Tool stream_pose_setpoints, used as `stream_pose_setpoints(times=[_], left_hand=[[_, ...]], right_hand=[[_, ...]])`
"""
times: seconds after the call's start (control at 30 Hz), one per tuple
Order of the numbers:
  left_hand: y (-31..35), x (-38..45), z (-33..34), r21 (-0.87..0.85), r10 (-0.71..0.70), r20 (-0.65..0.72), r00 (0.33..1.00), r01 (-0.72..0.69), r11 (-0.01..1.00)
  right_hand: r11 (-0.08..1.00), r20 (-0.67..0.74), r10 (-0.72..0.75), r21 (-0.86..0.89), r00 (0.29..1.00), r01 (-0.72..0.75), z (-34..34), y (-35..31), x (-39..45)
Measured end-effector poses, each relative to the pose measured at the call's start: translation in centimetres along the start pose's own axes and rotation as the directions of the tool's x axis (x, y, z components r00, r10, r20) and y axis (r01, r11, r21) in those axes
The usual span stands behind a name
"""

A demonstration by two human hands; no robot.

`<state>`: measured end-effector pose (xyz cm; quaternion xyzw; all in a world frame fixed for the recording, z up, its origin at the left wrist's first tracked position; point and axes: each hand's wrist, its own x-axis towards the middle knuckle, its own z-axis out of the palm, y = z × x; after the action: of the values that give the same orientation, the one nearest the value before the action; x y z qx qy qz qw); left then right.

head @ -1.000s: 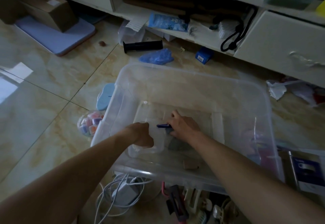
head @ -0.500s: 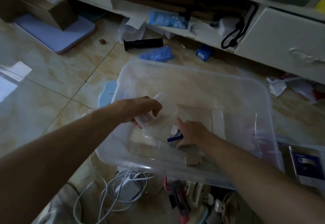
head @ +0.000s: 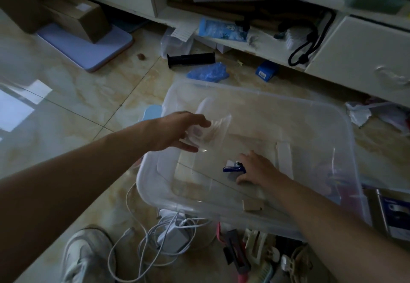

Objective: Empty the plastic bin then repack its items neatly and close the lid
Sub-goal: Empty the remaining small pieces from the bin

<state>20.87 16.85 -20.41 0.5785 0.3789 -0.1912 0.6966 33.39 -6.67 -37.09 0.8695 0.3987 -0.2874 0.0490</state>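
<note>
Glossy beige marble-pattern floor tiles (head: 66, 105), dim light; low white shelving unit (head: 255, 45) along the far side, cluttered. Large clear rectangular plastic bin (head: 321, 114) sits on the floor at centre, lid off; no lid identified with certainty.

Left hand (head: 177, 130) is at the bin's left rim, raised above the bin floor; grip holds a small clear plastic container (head: 213, 127), thumb below, fingers over the top edge. Container outline is blurred.

Right hand (head: 259, 168) is low inside the bin, near its floor; grip is curled round a small dark-blue object with a white part (head: 233, 167). Exact identity of the object cannot be told.

Small tan cardboard piece (head: 253, 205) lies in the bin by the near wall.

Outside the bin, near side: tangle of white cables with a white power adapter (head: 170, 236); white sneaker (head: 86, 256) at lower left. Far side: black cylindrical tube (head: 190, 59), crumpled blue plastic (head: 208, 72).
</note>
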Motion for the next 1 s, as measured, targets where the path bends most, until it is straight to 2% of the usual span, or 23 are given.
stream_pose_setpoints(times=[0.13,0.23,0.37,0.47,0.63,0.8,0.9,1.0], left_hand=[[0.1,-1.0,-0.9,-0.018,-0.039,-0.029,0.999,0.038,0.999],[-0.4,-1.7,-0.9,-0.007,-0.05,-0.046,0.998,0.05,0.999],[0.3,-4.3,0.3,0.007,-0.044,-0.055,0.998,0.045,0.999],[1.9,-7.0,0.9,-0.028,-0.004,-0.07,0.998,0.003,1.0],[3.6,-14.0,0.0,-0.043,0.055,-0.115,0.992,-0.06,0.997],[1.2,-19.3,-4.6,-0.04,0.068,-0.252,0.965,-0.08,0.996],[-2.6,-20.6,-8.0,-0.038,0.003,-0.347,0.938,-0.017,0.999],[-8.1,-20.1,-11.9,-0.026,-0.081,-0.363,0.928,0.077,0.997]], right_hand=[[0.996,0.076,0.091,0.012,0.993,-0.093,-1.0,-0.9,-0.3],[0.961,0.147,0.119,0.231,0.982,-0.151,-4.3,-2.1,-1.1],[0.771,0.102,0.234,0.586,0.967,-0.249,-11.7,-4.5,-3.5],[0.671,0.052,0.277,0.705,0.959,-0.232,-16.9,-6.5,-5.5],[0.616,0.011,0.268,0.767,0.963,-0.18,-23.0,-10.9,-10.9],[0.627,-0.009,0.222,0.767,0.975,-0.136,-24.0,-15.8,-13.6],[0.601,-0.049,0.195,0.795,0.98,-0.08,-23.3,-18.3,-13.1],[0.608,-0.059,0.174,0.792,0.983,-0.06,-22.3,-20.9,-11.5]])
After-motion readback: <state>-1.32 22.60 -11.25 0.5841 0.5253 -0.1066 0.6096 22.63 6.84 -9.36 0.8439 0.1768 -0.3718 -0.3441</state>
